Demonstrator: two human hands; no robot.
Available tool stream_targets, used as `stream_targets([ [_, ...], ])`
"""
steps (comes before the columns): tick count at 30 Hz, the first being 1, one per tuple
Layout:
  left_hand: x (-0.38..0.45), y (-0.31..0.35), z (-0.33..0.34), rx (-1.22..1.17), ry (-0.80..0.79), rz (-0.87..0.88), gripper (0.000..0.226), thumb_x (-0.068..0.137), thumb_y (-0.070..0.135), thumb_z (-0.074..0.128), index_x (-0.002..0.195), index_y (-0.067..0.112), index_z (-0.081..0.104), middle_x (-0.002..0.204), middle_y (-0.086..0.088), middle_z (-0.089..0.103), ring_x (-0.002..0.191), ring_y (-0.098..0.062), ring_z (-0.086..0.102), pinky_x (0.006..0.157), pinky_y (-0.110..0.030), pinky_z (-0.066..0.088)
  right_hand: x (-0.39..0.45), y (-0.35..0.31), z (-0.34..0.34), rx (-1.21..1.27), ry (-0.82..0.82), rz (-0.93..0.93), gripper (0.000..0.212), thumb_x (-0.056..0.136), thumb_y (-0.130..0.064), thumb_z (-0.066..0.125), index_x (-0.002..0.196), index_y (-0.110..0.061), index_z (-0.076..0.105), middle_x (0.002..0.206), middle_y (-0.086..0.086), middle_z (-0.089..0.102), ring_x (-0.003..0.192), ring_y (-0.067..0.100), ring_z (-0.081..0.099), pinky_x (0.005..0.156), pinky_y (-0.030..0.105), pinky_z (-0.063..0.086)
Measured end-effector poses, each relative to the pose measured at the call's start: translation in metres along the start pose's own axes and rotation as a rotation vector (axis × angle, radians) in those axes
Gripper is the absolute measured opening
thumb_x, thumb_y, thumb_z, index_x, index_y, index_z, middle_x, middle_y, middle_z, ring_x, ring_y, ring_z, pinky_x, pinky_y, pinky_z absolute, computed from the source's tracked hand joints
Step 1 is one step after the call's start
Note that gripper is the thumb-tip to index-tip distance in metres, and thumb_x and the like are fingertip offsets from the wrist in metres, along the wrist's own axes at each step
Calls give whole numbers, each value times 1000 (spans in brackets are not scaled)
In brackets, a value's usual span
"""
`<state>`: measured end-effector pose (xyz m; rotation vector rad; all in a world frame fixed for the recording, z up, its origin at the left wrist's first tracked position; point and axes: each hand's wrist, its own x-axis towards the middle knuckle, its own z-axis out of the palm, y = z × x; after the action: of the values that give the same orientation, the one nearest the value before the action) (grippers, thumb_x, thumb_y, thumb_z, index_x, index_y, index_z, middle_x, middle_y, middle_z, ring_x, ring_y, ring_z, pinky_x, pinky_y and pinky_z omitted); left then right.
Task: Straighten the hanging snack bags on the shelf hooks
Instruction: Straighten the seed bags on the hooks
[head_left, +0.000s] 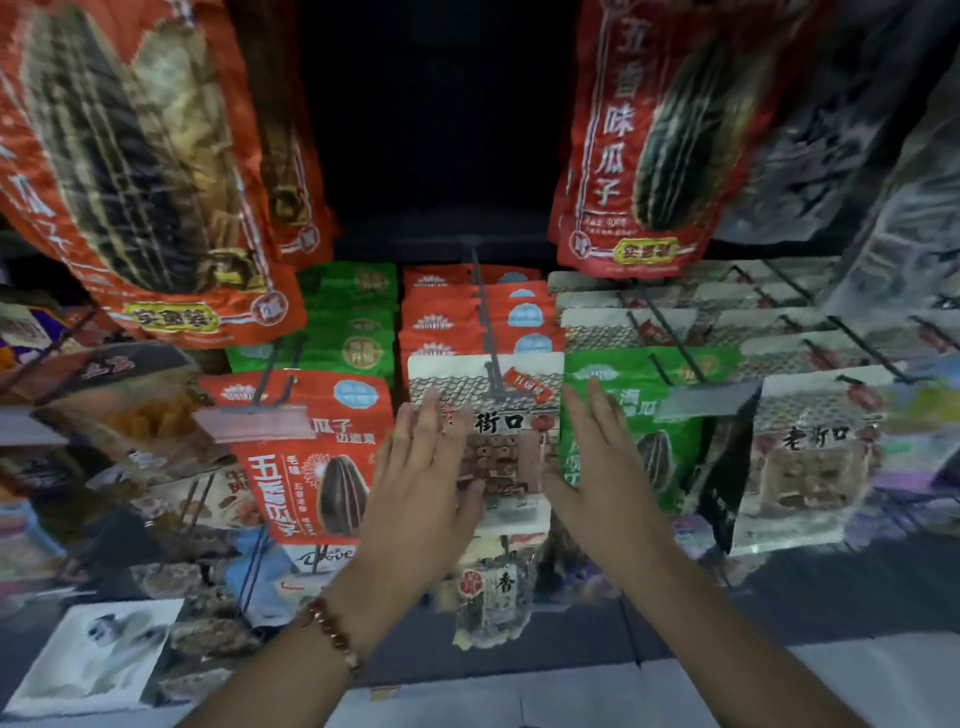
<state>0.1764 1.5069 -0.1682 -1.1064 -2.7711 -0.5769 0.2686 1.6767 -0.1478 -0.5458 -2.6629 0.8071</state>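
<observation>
Two bare forearms reach up from the bottom edge, the left one wearing a bead bracelet at the wrist. Both arms lead to the white bag hanging at the front of the middle hook, and that bag serves as the landmark.

Left hand lies flat over the left edge of the white bag, fingers straight and close together, pressing rather than pinching. Right hand stands at the bag's right edge, fingers straight and a little spread, palm turned inward; whether it touches the bag or hovers just beside it I cannot tell. Neither hand has hold of anything.

Left of the white bag hangs a red bag with a price tag holder across its top. Right of it hangs a green bag. Behind it more red bags are stacked on the same hook. Above it, to either side, hang large red seed bags.

The risks, as I judge them: with flat palms and no grip, a squeeze or sideways nudge could swing the white bag instead of squaring it. A push upward could slide its hole off the end of the hook and drop it. The right hand sits close to the green bag and could knock that one crooked. A mixed bag in front of red ones also suggests misplacement.
</observation>
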Motion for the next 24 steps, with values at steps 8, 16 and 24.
stream_targets([
  [8, 46, 19, -15, 105, 102, -167, 74, 98, 40, 50, 158, 26, 7, 166, -8, -2, 152, -33, 0, 120, -49, 12, 63, -5, -11, -50, -20, -241, 72, 96, -21, 58, 157, -25, 19, 161, -5, 22, 148, 21, 16, 121, 36, 12],
  [16, 60, 10, -22, 202, 267, -82, 12, 84, 13, 69, 97, 12, 70, 92, -4, 60, 89, -30, 52, 81, -39, 41, 73, 3, -8, 56, 3, -277, 25, 97, -29, 59, 116, -16, 69, 105, -2, 63, 102, 19, 50, 89, 37, 44],
  [24, 22, 12, -24, 81, 292, -72, 19, 90, 28, 63, 94, 10, 68, 96, -6, 62, 89, -28, 52, 76, -36, 38, 41, 7, -10, 273, 15, -277, 14, 94, -23, 63, 101, -15, 73, 88, -12, 50, 89, 11, 49, 72, 18, 35],
])
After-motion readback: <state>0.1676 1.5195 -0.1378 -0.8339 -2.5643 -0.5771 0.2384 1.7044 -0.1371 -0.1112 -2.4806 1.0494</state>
